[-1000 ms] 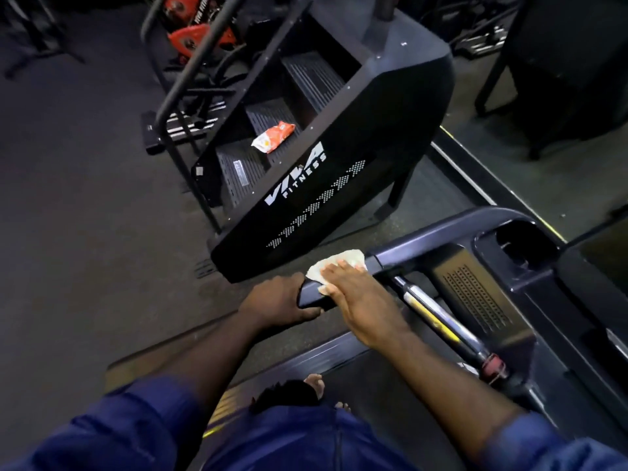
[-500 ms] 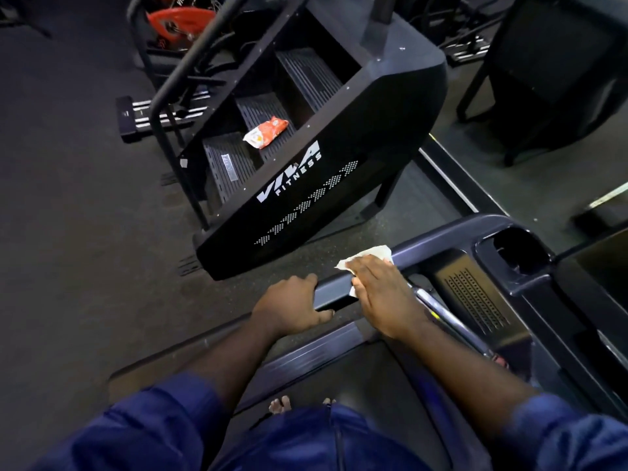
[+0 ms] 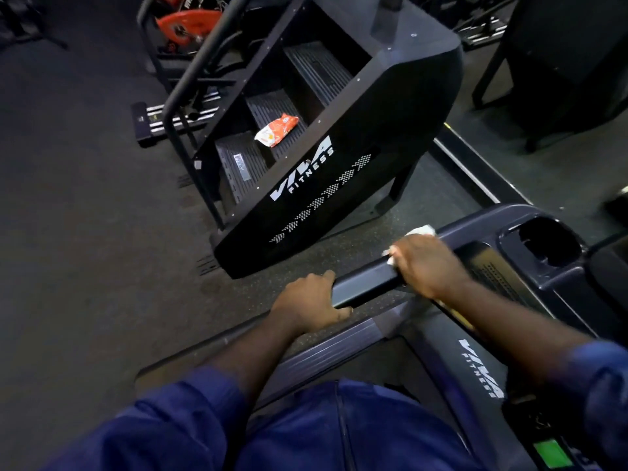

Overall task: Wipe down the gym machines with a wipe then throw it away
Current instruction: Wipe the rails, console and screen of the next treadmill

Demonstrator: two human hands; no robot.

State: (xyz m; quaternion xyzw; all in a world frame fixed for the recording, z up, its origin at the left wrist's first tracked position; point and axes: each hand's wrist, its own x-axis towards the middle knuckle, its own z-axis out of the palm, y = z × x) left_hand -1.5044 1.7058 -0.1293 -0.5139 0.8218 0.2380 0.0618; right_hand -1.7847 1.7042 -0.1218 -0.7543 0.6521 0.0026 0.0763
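- Evidently the person stands on the treadmill deck and wipes its left-side handrail (image 3: pixel 367 283), the long dark bar that runs up to the console.
- At the near, free end of the handrail, the left hand (image 3: pixel 307 302) wraps round the bar, fingers over the top and thumb underneath. I take this as a brace, steadying the body while the other arm reaches along.
- Farther up the handrail, the right hand (image 3: pixel 428 266) curls over the bar with the wipe (image 3: pixel 421 230) trapped between palm and metal. Wrapping the fingers like that lets the cloth cover the top and both sides in one pass.
- White corners of the wipe poke out beyond the knuckles on the far side of the handrail and by the thumb side, so the wipe lies under the right hand and well apart from the left.
- Beyond the handrail, across a strip of floor, an orange-and-white packet (image 3: pixel 277 129) lies on a step of the stair climber (image 3: pixel 339 171). It is probably the wipe pack, parked within reach.
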